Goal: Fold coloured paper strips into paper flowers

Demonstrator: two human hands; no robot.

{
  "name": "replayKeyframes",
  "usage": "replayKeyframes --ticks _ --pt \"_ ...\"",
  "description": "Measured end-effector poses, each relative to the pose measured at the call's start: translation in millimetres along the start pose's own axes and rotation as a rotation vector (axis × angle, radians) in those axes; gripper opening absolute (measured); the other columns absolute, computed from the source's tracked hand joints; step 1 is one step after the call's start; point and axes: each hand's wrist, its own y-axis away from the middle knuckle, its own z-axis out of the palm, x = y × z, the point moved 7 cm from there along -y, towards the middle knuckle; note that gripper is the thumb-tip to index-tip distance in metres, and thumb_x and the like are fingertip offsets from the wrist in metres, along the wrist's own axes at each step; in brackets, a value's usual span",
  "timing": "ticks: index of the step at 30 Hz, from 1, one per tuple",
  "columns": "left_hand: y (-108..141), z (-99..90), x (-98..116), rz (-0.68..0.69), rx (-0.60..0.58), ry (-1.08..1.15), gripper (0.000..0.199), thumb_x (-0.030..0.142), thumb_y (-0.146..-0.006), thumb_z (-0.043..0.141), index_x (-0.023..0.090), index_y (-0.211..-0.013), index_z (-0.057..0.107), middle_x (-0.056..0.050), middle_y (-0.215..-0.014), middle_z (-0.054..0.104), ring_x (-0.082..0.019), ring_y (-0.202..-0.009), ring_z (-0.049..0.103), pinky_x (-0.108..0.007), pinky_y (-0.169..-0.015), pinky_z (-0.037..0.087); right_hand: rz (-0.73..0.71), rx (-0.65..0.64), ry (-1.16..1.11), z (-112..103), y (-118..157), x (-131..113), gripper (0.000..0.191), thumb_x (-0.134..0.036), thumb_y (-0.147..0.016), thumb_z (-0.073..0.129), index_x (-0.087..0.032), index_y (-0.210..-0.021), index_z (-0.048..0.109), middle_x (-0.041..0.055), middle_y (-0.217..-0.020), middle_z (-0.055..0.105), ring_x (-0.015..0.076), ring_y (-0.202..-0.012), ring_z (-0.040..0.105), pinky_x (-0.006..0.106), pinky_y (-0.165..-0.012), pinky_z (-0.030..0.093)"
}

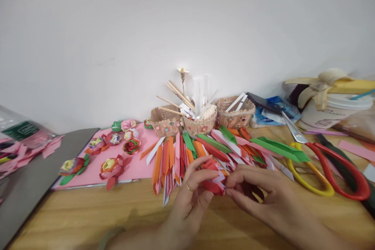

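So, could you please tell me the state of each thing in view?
Red paper piece: folded, held between left hand and right hand
Folded paper strips: loosely heaped
Paper flowers: assembled
Red-handled scissors: lying down, blade opening unclear
Banana peel: split open
White cup: lidded
Middle basket: packed
Right basket: holding white sticks

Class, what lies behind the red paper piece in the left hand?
Behind the red paper piece lie folded paper strips, with a small basket farther back. Whatever the piece and left hand cover cannot be seen.
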Motion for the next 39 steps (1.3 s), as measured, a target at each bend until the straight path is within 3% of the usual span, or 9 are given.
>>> replayKeyframes --ticks 7,14,21,27,33,39 --pt "2.6 -3.8 -4.7 -0.054 -0.020 -0.106 0.039 0.019 -0.092 0.043 0.041 -0.120 0.058 -0.001 -0.141 0.041 -0.022 -0.135 0.033 -0.039 -0.109 0.030 -0.106 -0.003 -0.032 -0.3 -0.5 -6.0 0.018 -0.009 -0.081 0.054 -0.020 -0.077 0.067 -0.0016 -0.063 0.065 0.0088 -0.052 0.059 0.015 -0.046 0.044" --pt "0.2 -0.7 -3.4 -0.074 -0.047 -0.101 0.038 0.024 -0.092 0.044 0.044 -0.122 0.056 0.001 -0.146 0.037 -0.021 -0.133 0.036 -0.041 -0.111 0.028 0.026 0.029 -0.030 0.1 0.3 2.8 0.022 -0.011 -0.080 0.050 -0.019 -0.069 0.067 -0.0006 -0.058 0.066 0.0108 -0.049 0.059 0.018 -0.044 0.044" --pt "2.3 -3.2 -9.6 -0.140 -0.006 -0.149 0.030 0.026 -0.091 0.048 0.041 -0.111 0.064 0.001 -0.143 0.041 -0.017 -0.110 0.058 -0.039 -0.104 0.038 0.085 0.043 0.036 5.0 1.6 6.8 0.024 -0.011 -0.075 0.045 -0.019 -0.066 0.066 -0.0008 -0.053 0.063 0.0108 -0.045 0.055 0.018 -0.041 0.041" --pt "-0.6 -3.4 -6.7 -0.111 0.001 -0.130 0.027 0.026 -0.091 0.047 0.038 -0.109 0.065 -0.001 -0.125 0.059 -0.018 -0.133 0.037 -0.037 -0.106 0.035 0.128 -0.026 -0.045 9.7 1.5 11.7 0.024 -0.018 -0.080 0.044 -0.021 -0.071 0.066 0.0011 -0.063 0.068 0.0133 -0.056 0.062 0.020 -0.050 0.047" --pt "-0.1 -2.4 -12.5 -0.173 0.002 -0.054 0.025 0.029 -0.091 0.048 0.036 -0.107 0.066 -0.001 -0.135 0.051 -0.021 -0.131 0.039 -0.040 -0.105 0.037 0.174 -0.008 -0.030 8.2 0.5 15.1 0.025 -0.021 -0.079 0.045 -0.020 -0.068 0.067 0.0005 -0.057 0.065 0.0128 -0.050 0.058 0.020 -0.045 0.044" --pt "-0.8 -2.2 -11.5 -0.185 0.016 -0.021 0.023 0.032 -0.090 0.050 0.034 -0.104 0.067 -0.003 -0.131 0.054 -0.023 -0.134 0.034 -0.041 -0.106 0.036 0.208 0.013 -0.070 7.8 1.2 17.8 0.024 -0.022 -0.077 0.047 -0.020 -0.063 0.067 0.0001 -0.053 0.063 0.0095 -0.041 0.051 0.018 -0.037 0.037"
